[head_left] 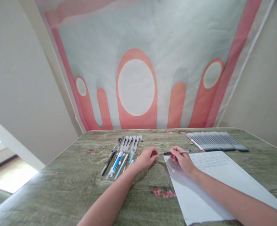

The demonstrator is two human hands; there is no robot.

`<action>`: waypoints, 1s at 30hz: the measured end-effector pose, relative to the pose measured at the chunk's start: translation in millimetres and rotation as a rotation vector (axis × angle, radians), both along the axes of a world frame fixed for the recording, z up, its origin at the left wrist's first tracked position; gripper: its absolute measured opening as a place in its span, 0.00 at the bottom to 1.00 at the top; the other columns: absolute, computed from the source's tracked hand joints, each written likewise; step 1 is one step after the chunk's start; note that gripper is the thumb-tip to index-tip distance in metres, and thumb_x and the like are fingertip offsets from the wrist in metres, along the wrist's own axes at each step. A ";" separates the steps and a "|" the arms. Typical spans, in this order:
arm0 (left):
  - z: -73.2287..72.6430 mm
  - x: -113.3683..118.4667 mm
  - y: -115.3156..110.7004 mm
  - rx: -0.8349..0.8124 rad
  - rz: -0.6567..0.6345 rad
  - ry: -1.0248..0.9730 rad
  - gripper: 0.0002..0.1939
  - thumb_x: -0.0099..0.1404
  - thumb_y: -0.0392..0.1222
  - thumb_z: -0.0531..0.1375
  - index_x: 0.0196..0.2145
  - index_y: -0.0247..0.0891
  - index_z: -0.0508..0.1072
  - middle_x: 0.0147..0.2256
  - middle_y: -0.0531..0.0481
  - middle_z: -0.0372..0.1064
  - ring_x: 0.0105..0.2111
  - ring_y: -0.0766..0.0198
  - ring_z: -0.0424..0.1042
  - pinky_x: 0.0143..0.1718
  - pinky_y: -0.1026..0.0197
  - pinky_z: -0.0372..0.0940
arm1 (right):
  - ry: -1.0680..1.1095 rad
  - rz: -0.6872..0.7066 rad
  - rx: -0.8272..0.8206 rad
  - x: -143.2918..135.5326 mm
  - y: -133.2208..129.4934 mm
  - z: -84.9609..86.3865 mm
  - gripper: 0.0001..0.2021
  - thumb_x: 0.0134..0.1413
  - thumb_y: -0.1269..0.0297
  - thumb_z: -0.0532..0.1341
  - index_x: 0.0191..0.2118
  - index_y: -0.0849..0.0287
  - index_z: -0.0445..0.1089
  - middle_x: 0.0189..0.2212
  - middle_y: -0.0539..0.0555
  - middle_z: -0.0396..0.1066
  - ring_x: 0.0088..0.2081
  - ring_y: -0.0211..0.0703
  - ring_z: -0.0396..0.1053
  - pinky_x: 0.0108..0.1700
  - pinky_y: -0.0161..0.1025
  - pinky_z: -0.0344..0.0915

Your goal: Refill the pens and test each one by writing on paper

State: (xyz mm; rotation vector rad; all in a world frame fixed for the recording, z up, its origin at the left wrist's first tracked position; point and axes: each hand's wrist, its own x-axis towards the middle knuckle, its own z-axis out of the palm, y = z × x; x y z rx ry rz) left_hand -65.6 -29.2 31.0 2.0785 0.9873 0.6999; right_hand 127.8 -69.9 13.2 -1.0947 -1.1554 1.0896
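My right hand (181, 158) grips a pen (168, 153) with a dark end pointing left and a clear barrel to the right, held over the top left corner of a white paper sheet (206, 188). Rows of small handwriting show on the sheet's upper part. To the left, my left hand (148, 158) rests on the table with its fingers curled together; what they hold, if anything, is too small to name. Beside it lie several loose pens (116, 164), blue, white and black, below a row of clear-barrelled pens (129, 143).
A wood-patterned table (74, 188) with pink flower prints spreads below. At its back right lies a neat row of many clear pens (215, 141), with a pink-and-white pen (197, 145) at its left side. A patterned wall covering (166, 47) stands behind.
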 end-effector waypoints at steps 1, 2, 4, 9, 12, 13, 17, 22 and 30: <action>0.9 1.7 -0.9 -0.031 -0.019 -0.044 0.07 0.56 0.41 0.55 0.32 0.36 0.64 0.25 0.53 0.66 0.24 0.68 0.66 0.26 0.67 0.59 | 0.011 0.014 0.001 0.5 0.0 -0.3 0.13 0.47 0.53 0.57 0.25 0.58 0.61 0.17 0.46 0.64 0.17 0.30 0.54 0.19 0.29 0.50; 1.7 3.3 -1.7 -0.065 -0.033 -0.094 0.08 0.56 0.41 0.56 0.33 0.35 0.65 0.25 0.53 0.65 0.24 0.68 0.66 0.26 0.67 0.60 | 0.026 0.028 0.003 1.2 0.2 -0.8 0.13 0.47 0.53 0.58 0.26 0.59 0.62 0.17 0.46 0.64 0.17 0.30 0.54 0.19 0.29 0.49; 2.4 6.3 -2.9 -0.130 -0.054 -0.199 0.10 0.56 0.42 0.57 0.34 0.34 0.65 0.26 0.52 0.66 0.25 0.69 0.66 0.27 0.67 0.60 | 0.064 0.039 0.011 2.7 0.9 -1.7 0.13 0.48 0.54 0.58 0.26 0.59 0.62 0.18 0.47 0.65 0.16 0.29 0.53 0.18 0.29 0.49; 1.7 10.6 -4.8 -0.200 -0.057 -0.324 0.14 0.55 0.45 0.58 0.37 0.32 0.69 0.27 0.50 0.67 0.25 0.69 0.66 0.29 0.66 0.61 | 0.130 0.039 0.014 4.6 2.9 -2.3 0.13 0.48 0.55 0.59 0.24 0.60 0.60 0.19 0.49 0.67 0.15 0.28 0.52 0.17 0.29 0.46; 1.2 11.8 -6.2 -0.212 -0.022 -0.332 0.16 0.54 0.47 0.59 0.36 0.31 0.70 0.26 0.50 0.68 0.24 0.69 0.66 0.28 0.66 0.62 | 0.148 0.033 0.012 3.9 3.1 -0.9 0.14 0.47 0.54 0.59 0.24 0.60 0.60 0.19 0.49 0.68 0.15 0.28 0.51 0.16 0.29 0.44; 1.2 12.2 -6.7 -0.220 -0.013 -0.335 0.16 0.54 0.47 0.59 0.36 0.31 0.71 0.26 0.50 0.68 0.24 0.69 0.66 0.28 0.66 0.62 | 0.149 0.031 0.010 3.5 2.9 -0.1 0.14 0.47 0.54 0.59 0.24 0.60 0.60 0.19 0.50 0.68 0.14 0.28 0.51 0.16 0.29 0.44; 1.4 13.5 -8.7 -0.249 0.002 -0.339 0.17 0.53 0.48 0.59 0.35 0.31 0.71 0.26 0.50 0.69 0.24 0.69 0.67 0.28 0.65 0.63 | 0.139 0.039 -0.007 2.5 0.4 3.5 0.16 0.45 0.51 0.60 0.23 0.60 0.60 0.18 0.48 0.67 0.14 0.29 0.52 0.16 0.30 0.46; 2.4 14.4 -9.9 -0.257 0.009 -0.338 0.17 0.52 0.48 0.60 0.35 0.30 0.72 0.25 0.50 0.69 0.23 0.69 0.67 0.27 0.65 0.63 | 0.153 0.060 -0.019 1.8 -2.4 5.5 0.17 0.42 0.50 0.61 0.23 0.59 0.59 0.17 0.48 0.66 0.16 0.31 0.57 0.19 0.30 0.52; 3.1 14.5 -11.4 -0.248 0.012 -0.339 0.17 0.53 0.47 0.60 0.35 0.30 0.72 0.24 0.49 0.69 0.23 0.68 0.67 0.27 0.65 0.63 | 0.207 0.070 -0.031 -0.7 -4.3 9.0 0.17 0.41 0.50 0.62 0.24 0.59 0.58 0.17 0.47 0.66 0.16 0.31 0.58 0.19 0.30 0.54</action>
